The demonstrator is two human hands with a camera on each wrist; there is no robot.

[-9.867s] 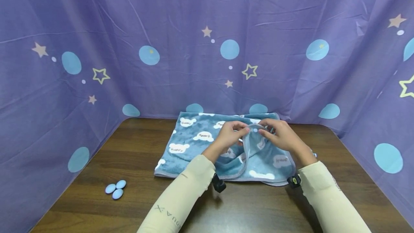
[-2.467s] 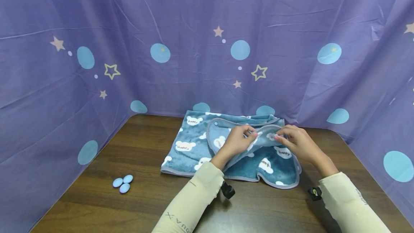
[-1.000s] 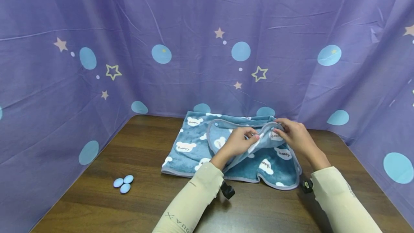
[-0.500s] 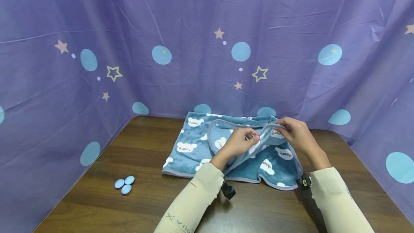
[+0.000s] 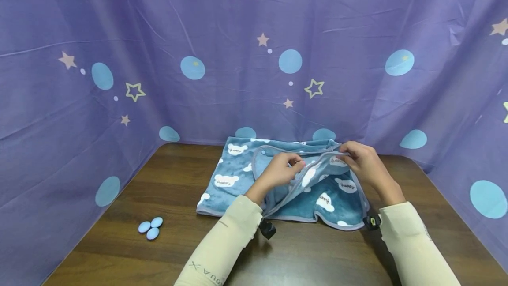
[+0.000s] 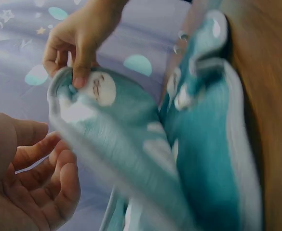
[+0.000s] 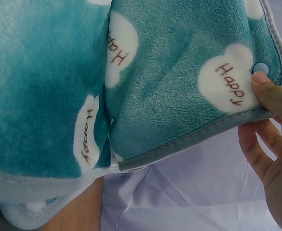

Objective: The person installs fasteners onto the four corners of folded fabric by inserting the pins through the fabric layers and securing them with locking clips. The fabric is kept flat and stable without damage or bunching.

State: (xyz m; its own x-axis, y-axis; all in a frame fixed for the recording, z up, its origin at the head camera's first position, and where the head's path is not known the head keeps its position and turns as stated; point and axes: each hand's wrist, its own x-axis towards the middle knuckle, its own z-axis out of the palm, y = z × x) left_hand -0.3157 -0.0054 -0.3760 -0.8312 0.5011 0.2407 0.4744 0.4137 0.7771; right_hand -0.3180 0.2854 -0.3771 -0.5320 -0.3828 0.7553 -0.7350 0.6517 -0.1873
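Blanket (image 5: 343, 204) of teal plush, round button (image 7: 261, 68) at thumb of right hand (image 5: 366, 164)

Teal bear-print blanket (image 7: 165, 91): plush cloth, short fuzzy pile, soft sheen. Its grey stitched edging strip (image 7: 194, 140): smoother, flatter cloth, matt. Round pale-blue snap button (image 7: 261, 68): smooth, plastic-looking. Three pale-blue oval pieces (image 5: 152, 233): smooth, slightly shiny, plastic-looking. Brown wood-grain tabletop (image 5: 309, 250): smooth, glossy where light hits. Purple star-print curtain (image 5: 242, 83): thin cloth, creased, mostly matt. Cream sleeves (image 5: 226, 237): matt cloth.
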